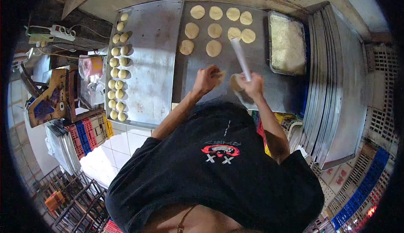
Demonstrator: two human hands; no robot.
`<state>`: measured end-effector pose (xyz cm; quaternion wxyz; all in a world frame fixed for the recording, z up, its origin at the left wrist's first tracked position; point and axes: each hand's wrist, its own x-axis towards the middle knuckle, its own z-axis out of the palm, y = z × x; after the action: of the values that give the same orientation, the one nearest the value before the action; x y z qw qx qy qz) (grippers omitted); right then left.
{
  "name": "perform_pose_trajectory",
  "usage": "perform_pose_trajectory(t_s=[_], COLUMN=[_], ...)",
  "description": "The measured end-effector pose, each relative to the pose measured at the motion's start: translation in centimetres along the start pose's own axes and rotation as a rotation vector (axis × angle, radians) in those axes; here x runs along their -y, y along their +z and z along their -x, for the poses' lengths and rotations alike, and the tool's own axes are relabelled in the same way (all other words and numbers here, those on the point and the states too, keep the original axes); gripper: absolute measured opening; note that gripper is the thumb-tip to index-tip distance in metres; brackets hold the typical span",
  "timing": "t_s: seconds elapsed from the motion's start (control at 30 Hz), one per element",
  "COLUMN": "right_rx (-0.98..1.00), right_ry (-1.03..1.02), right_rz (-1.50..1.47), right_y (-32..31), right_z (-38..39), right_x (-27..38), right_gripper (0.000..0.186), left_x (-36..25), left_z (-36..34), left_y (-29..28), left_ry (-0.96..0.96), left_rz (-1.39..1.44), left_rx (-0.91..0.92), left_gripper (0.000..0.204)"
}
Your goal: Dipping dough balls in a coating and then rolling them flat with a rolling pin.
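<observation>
My right hand [253, 86] grips one end of a slim white rolling pin [240, 59], which points away and to the left. Close by that hand's left side is a flattened dough round [235, 82], partly covered by the fingers and smeared by motion. My left hand [207, 79] is closed, with a small pale piece of dough [220, 77] at its blurred fingertips. Both hands are over the near part of a metal work surface [195, 71]. Beyond them lie several flat dough rounds [213, 48] in rows, some touching or overlapping at the right.
At the left, a large metal tray [153, 56] carries several small dough balls [122, 74] along its left side. A rectangular pan of pale flour-like powder [287, 43] sits at the right. Beyond it stand stacked metal trays [336, 85]. A power strip [63, 32] is at far left.
</observation>
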<state>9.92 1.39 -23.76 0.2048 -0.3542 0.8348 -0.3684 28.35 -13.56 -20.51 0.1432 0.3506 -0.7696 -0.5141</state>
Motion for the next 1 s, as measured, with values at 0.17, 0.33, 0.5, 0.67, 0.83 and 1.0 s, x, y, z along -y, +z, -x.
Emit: perform_pose_trajectory(t_s=[0.17, 0.33, 0.5, 0.67, 0.83, 1.0], right_rx=[-0.219, 0.027, -0.025, -0.124, -0.130, -0.198], right_ry=[-0.088, -0.002, 0.066, -0.149, -0.281, -0.201], right_rz=[0.124, 0.490, 0.420, 0.453, 0.413, 0.294], right_y=[-2.9, 0.6, 2.3, 2.0, 1.5, -0.6], right_z=[-5.0, -5.0, -4.7, -4.0, -4.0, -0.3], right_x=[1.5, -3.5, -2.1, -0.7, 0.7, 1.7], right_gripper=[0.022, 0.057, 0.054, 0.048, 0.046, 0.038], left_x=[-1.7, 3.5, 21.9, 21.3, 26.1, 20.3], left_z=[-6.7, -7.3, -7.1, -10.4, -12.3, -12.8], left_y=[2.6, 0.0, -19.7, -31.1, -34.3, -25.8], left_ry=[0.313, 0.299, 0.052, -0.358, -0.642, 0.039], left_rz=[-0.522, -0.319, -0.773, -0.874, -0.783, -0.755], left_rx=[0.207, 0.111, -0.775, -0.849, -0.769, -0.613], left_gripper=[0.030, 0.046, 0.058, 0.060, 0.058, 0.051])
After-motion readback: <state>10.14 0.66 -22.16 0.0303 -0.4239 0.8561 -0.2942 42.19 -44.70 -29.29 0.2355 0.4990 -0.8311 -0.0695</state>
